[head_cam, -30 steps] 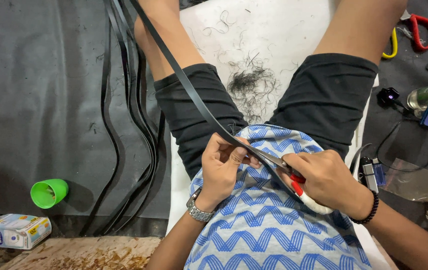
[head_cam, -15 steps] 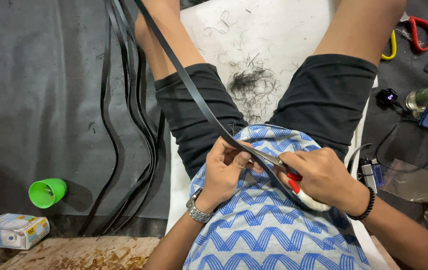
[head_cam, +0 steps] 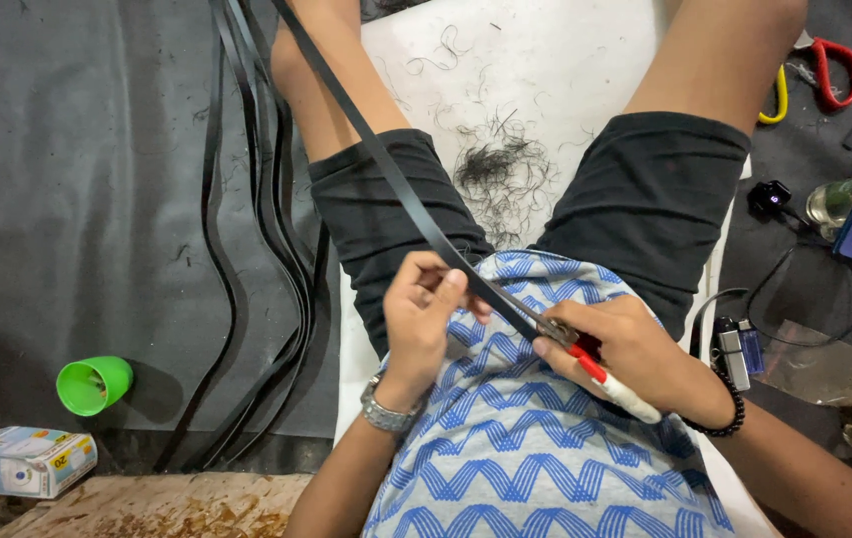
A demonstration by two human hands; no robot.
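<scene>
Our left hand [head_cam: 424, 317] had slid nearer along the strip [head_cam: 386, 164], pinching it; our right hand [head_cam: 635, 354] held the cutter [head_cam: 600, 377] against it, trimming on.

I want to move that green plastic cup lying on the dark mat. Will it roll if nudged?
Probably. The green plastic cup lies on its side on the dark mat, so a nudge would likely roll it in a curve. It looks thin and empty, so probably light and easily knocked toward the small cardboard box.
</scene>
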